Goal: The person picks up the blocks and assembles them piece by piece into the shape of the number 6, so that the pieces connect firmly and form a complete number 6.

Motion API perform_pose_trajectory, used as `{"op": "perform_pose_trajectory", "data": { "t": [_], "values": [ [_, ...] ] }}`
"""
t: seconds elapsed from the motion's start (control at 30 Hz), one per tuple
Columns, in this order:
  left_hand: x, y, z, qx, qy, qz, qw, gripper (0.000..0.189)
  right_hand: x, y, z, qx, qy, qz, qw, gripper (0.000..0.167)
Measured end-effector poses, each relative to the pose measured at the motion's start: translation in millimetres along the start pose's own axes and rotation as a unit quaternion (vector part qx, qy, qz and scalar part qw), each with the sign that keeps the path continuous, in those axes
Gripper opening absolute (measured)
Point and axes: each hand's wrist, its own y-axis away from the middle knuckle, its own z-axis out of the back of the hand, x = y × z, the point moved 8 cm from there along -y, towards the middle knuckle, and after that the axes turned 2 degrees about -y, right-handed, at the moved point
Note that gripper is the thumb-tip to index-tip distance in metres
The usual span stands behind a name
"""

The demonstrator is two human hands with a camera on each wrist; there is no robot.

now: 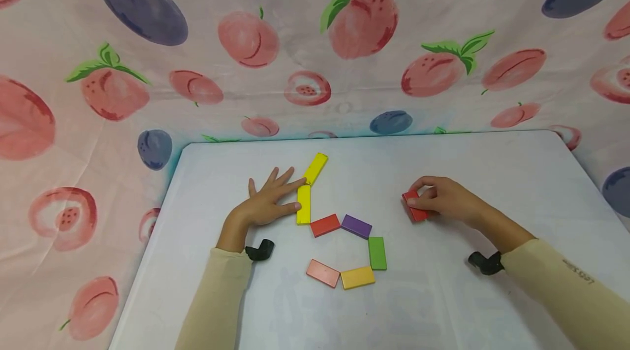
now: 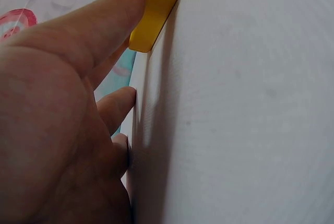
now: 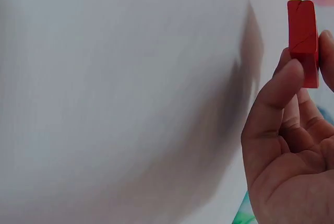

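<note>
My left hand (image 1: 266, 202) lies with fingers spread at the left of a chain of coloured wooden blocks. Its thumb and index fingertips touch a long yellow block (image 1: 304, 205), whose end also shows against the thumb in the left wrist view. A second yellow block (image 1: 316, 168) slants up from its top end. Off to the right, my right hand (image 1: 443, 199) pinches a red block (image 1: 416, 206) between thumb and fingers. In the right wrist view this red block (image 3: 302, 31) appears raised above the white surface, with a thin dark line across its end.
From the lower yellow block the chain curves through another red block (image 1: 325, 225), a purple block (image 1: 356, 226), a green block (image 1: 377, 253), an orange-yellow block (image 1: 357, 277) and a pink block (image 1: 323, 273). They lie flat on a white table (image 1: 443, 306). Fruit-print cloth (image 1: 197, 49) hangs behind.
</note>
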Motion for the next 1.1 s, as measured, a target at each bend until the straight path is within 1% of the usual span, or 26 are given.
{"op": "perform_pose_trajectory", "data": {
  "t": [0.33, 0.6, 0.93, 1.1],
  "values": [
    [-1.1, 0.7, 0.8, 0.003, 0.002, -0.001, 1.0000, 0.068, 29.0, 7.7, -22.6, 0.042, -0.059, 0.035, 0.9968, 0.044],
    [-2.5, 1.4, 1.9, 0.004, 0.005, -0.003, 1.0000, 0.068, 48.6, 12.1, -42.8, 0.078, -0.103, 0.051, 0.9903, 0.043],
    [-1.8, 0.7, 1.3, 0.005, 0.007, -0.002, 1.0000, 0.067, 68.9, 14.5, -62.3, 0.082, -0.112, 0.063, 0.9884, 0.038],
    [-2.1, 0.7, 1.3, 0.007, 0.005, 0.001, 1.0000, 0.068, 77.7, 12.9, -72.8, 0.078, -0.132, 0.059, 0.9863, 0.036]
  ]
}}
